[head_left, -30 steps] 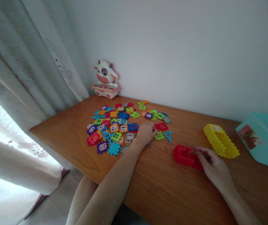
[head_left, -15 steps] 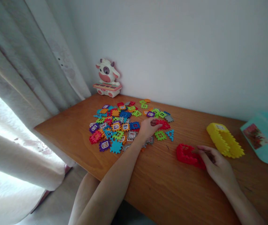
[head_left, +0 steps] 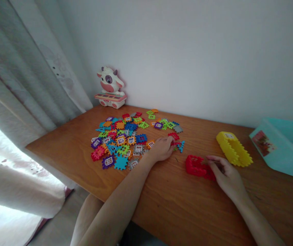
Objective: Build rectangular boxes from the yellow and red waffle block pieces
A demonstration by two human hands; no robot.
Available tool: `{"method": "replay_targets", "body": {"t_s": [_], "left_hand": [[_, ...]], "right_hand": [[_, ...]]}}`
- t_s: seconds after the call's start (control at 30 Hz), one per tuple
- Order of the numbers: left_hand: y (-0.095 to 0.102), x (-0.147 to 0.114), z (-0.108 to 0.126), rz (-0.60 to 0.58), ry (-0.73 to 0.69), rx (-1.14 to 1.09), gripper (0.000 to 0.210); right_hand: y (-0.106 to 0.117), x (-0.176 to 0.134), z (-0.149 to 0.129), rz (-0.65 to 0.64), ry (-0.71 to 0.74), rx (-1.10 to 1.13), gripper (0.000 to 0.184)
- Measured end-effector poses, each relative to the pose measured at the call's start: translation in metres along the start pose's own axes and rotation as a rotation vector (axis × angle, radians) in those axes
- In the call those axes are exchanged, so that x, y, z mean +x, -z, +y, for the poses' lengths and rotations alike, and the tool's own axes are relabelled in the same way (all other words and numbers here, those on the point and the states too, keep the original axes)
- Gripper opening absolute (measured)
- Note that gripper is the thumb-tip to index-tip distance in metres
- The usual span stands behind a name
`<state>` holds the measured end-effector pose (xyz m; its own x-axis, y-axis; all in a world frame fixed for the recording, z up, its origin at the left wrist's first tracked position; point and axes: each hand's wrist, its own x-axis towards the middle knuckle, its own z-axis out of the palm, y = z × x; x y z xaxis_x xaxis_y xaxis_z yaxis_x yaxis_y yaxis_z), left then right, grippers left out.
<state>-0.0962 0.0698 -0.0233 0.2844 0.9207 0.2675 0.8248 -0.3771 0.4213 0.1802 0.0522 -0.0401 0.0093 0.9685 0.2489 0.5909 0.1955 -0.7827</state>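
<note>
The red toothed structure is set on the wooden table, to the right of the scattered loose pieces and nearer the front than the yellow structure. Its right-hand end is held by the right hand, whose thumb and forefinger are brought close together at the wall; the exact contact is partly hidden by the fingers. By the left hand, stretched to the right side of the pile, a small red piece is pinched at the fingertips, with the fingers bent and nearly closed; most of the piece's outline cannot be made out. Just beyond those fingers another red piece is left lying on the table, and a blue piece is seen just to their right. Windows in white are set into several of the loose pieces. The turquoise bin is placed at the far right, past the yellow structure, and the cow toy with its keyboard is stood at the back left, near the curtain.
</note>
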Motion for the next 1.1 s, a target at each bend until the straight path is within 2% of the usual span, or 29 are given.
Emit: {"method": "replay_targets", "body": {"t_s": [0.1, 0.23, 0.43, 0.6, 0.7, 0.83, 0.93, 1.1], "left_hand": [[0.004, 0.000, 0.002, -0.022, 0.013, 0.075, 0.017], [0.005, 0.001, 0.002, 0.020, 0.071, 0.146, 0.026], [-0.003, 0.000, -0.008, 0.086, 0.018, 0.165, 0.031], [-0.004, 0.002, -0.010, 0.002, 0.016, 0.093, 0.031], [-0.003, 0.002, -0.009, 0.051, 0.063, 0.041, 0.027], [-0.002, 0.003, -0.009, 0.099, 0.060, -0.042, 0.013], [-0.001, 0.006, -0.003, 0.130, 0.070, -0.102, 0.016], [0.008, 0.007, 0.023, 0.246, 0.064, -0.483, 0.021]], "right_hand": [[0.000, 0.000, -0.001, 0.008, -0.001, 0.003, 0.035], [0.000, -0.001, -0.003, 0.000, 0.007, -0.004, 0.035], [0.000, -0.001, -0.002, -0.006, 0.013, 0.020, 0.033], [0.000, -0.002, -0.004, -0.016, 0.013, 0.026, 0.033], [0.000, -0.002, -0.006, -0.011, 0.002, 0.025, 0.034], [0.000, -0.002, -0.006, -0.017, -0.001, 0.025, 0.034], [0.000, -0.001, -0.003, -0.008, 0.014, 0.033, 0.033], [0.002, -0.004, -0.007, 0.082, 0.043, 0.081, 0.036]]}}
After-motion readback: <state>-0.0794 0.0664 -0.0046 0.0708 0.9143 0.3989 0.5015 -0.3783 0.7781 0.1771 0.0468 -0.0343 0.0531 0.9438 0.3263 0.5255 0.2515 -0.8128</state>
